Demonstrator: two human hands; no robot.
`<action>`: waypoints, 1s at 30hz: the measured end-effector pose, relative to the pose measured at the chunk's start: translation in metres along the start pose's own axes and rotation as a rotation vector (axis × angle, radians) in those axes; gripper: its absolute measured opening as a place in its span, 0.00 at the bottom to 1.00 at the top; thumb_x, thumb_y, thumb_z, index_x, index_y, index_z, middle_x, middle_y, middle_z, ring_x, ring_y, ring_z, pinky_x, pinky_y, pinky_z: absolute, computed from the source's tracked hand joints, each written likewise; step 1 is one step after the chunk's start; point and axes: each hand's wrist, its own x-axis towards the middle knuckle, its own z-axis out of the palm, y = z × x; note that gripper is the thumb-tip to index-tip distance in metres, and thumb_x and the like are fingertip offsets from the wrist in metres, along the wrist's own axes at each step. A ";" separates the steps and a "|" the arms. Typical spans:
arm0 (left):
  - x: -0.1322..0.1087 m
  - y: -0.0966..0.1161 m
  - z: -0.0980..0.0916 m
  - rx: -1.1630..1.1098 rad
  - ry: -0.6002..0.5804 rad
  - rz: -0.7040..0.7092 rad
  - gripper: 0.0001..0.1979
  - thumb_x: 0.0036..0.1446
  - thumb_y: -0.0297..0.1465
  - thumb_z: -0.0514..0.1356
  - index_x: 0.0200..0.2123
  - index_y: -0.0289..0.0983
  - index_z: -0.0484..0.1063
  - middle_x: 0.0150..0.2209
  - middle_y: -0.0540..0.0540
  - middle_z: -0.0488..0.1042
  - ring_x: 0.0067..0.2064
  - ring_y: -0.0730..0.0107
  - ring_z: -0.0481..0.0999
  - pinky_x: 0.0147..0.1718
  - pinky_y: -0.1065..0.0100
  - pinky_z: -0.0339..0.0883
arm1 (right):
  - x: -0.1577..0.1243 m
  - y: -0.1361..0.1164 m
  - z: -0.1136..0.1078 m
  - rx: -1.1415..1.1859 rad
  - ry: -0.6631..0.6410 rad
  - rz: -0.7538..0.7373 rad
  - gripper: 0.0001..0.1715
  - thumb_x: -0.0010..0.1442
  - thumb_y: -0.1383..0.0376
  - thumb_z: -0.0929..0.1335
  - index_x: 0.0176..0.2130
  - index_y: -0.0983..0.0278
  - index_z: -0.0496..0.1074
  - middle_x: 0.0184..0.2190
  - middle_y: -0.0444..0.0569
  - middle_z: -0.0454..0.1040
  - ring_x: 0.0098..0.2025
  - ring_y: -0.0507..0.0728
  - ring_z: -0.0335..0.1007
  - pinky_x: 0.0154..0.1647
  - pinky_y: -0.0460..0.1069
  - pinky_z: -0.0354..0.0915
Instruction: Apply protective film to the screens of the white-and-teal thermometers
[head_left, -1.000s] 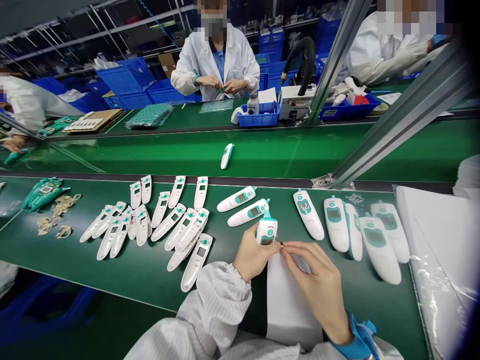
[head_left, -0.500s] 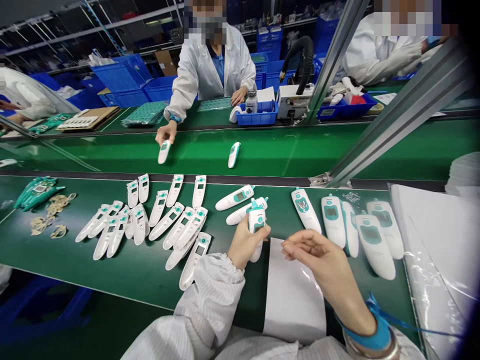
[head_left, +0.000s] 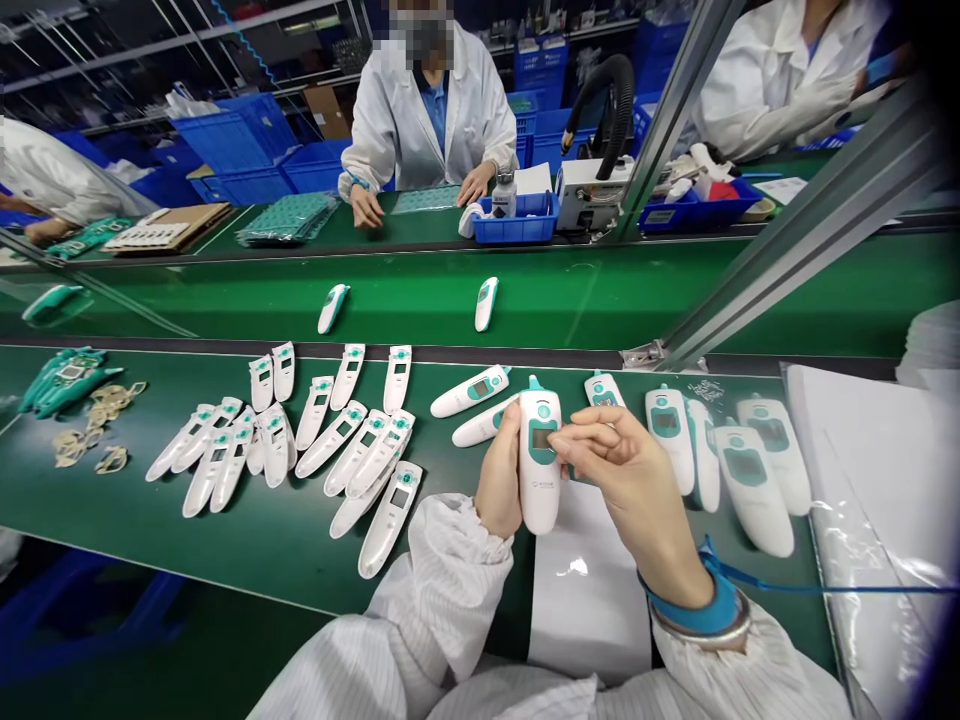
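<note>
The person's left hand (head_left: 499, 470) held a white ear thermometer (head_left: 540, 490) straight up, with the fingers wrapped around its side. The right hand (head_left: 626, 470) was just to the right of the thermometer, and its fingertips (head_left: 564, 437) touched the front near the little screen (head_left: 542, 440). Both arms came in from below in puffy white sleeves (head_left: 435, 590). A blue band (head_left: 694, 610) and a silver bangle (head_left: 709, 633) circled the right wrist (head_left: 686, 590).

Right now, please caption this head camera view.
Left hand grips a white ear thermometer upright; right hand touches its front.
</note>
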 end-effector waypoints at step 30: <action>0.018 0.022 -0.008 0.119 0.206 0.257 0.20 0.41 0.27 0.69 0.38 0.37 0.65 0.30 0.54 0.70 0.28 0.76 0.70 0.31 0.69 0.64 | 0.061 -0.017 -0.006 -0.359 -0.231 -0.006 0.24 0.49 0.53 0.73 0.41 0.62 0.66 0.30 0.44 0.74 0.23 0.51 0.71 0.18 0.45 0.60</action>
